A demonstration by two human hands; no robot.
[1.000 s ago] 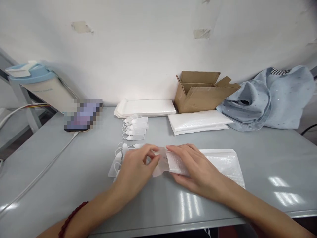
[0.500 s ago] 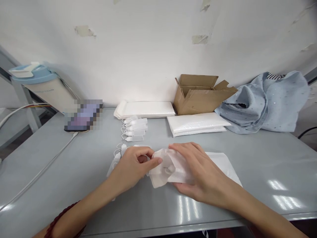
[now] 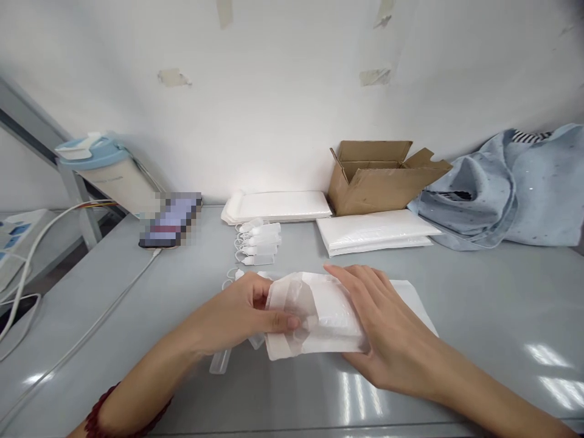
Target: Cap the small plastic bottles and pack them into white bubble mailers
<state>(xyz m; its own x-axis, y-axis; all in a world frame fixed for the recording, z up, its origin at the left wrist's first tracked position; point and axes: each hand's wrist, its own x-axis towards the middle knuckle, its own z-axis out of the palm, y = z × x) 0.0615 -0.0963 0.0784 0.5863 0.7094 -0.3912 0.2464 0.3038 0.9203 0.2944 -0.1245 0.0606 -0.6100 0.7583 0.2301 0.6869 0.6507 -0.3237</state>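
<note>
A white bubble mailer lies on the grey table in front of me, its open end raised to the left. My left hand pinches the flap at that open end, thumb on top. My right hand grips the mailer's body from above, fingers curled over it. Small clear plastic bottles with white caps lie in a row just behind the hands. More of these small bottles lie under my left hand, partly hidden.
Two stacks of white mailers lie at the back by an open cardboard box. A blue cloth bag sits at the right. A phone on a white cable and a blue-lidded container are at the left.
Both hands have lifted the mailer's open end off the table and spread its mouth wider. The left thumb now sits on the flap. The view has shifted slightly right.
</note>
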